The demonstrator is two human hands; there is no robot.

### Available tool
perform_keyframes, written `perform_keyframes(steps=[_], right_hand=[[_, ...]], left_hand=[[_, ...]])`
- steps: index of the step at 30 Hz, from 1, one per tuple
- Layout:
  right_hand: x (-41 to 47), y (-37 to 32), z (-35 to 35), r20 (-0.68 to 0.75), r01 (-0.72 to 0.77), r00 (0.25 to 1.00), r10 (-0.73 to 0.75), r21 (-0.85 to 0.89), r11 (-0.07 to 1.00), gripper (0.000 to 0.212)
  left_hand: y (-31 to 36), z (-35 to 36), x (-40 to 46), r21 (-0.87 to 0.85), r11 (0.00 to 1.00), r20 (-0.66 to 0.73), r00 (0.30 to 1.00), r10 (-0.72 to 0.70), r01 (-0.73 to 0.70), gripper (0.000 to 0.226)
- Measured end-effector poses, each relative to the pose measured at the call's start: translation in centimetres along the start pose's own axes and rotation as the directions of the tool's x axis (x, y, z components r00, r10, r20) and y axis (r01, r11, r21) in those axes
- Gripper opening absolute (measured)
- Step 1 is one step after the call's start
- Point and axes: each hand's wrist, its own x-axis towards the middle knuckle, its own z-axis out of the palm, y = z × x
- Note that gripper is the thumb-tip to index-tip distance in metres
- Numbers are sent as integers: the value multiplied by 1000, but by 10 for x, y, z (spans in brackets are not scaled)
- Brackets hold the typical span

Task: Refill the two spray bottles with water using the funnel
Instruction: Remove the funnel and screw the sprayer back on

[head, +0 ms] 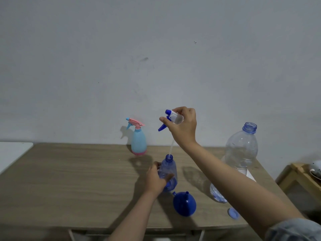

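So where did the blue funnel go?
The blue funnel lies mouth-down on the wooden table, near its front edge, just right of the left hand gripping the clear blue spray bottle.
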Motion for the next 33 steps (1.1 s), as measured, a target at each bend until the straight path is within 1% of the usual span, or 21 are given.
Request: perform_keyframes(steps=[4, 8, 13, 15, 17, 18, 19, 21, 24, 30, 33], right_hand=[[-33, 27, 4, 118, -56, 991, 59, -30, 998, 43], [-59, 53, 4, 241, -63, 968, 75, -59, 996, 37], [-64, 66, 1, 314, -111, 941, 126, -66, 992, 30], [-62, 67, -3, 421, -80, 898, 128, -130, 988, 28], [-60, 67, -8, 541, -12, 830, 134, -224, 974, 23], [-59, 66, -10, 577, 7, 804, 147, -255, 967, 20], [-57, 65, -12, 596, 20, 787, 159, -282, 959, 17], [-53, 63, -13, 605, 59, 776, 179, -351, 935, 14], [-46, 58, -12, 616, 86, 758, 213, -418, 904, 20], [-30, 56, -10, 682, 61, 682, 265, -415, 908, 27], [-28, 56, -11, 692, 53, 667, 275, -412, 910, 40]], left_hand=[[-2, 2, 1, -32, 999, -1, 1000, -19, 19, 59], [-4, 3, -1, -55, 998, -19, 1000, 6, -7, 54], [-9, 7, 1, -129, 991, -80, 997, 11, -21, 54], [-11, 9, 2, -134, 991, -81, 997, 1, -12, 51], [-14, 10, 3, -141, 990, -90, 996, 7, -20, 44], [-15, 11, 4, -148, 989, -95, 995, 12, -26, 42], [-16, 12, 5, -156, 987, -97, 995, 12, -27, 41], [-16, 11, 4, -160, 987, -89, 996, 9, -23, 41], [-14, 10, 3, -160, 987, -85, 996, 8, -22, 41], [-15, 10, 4, -166, 986, -93, 996, 9, -25, 41], [-13, 10, 3, -173, 984, -95, 995, 18, -34, 42]])
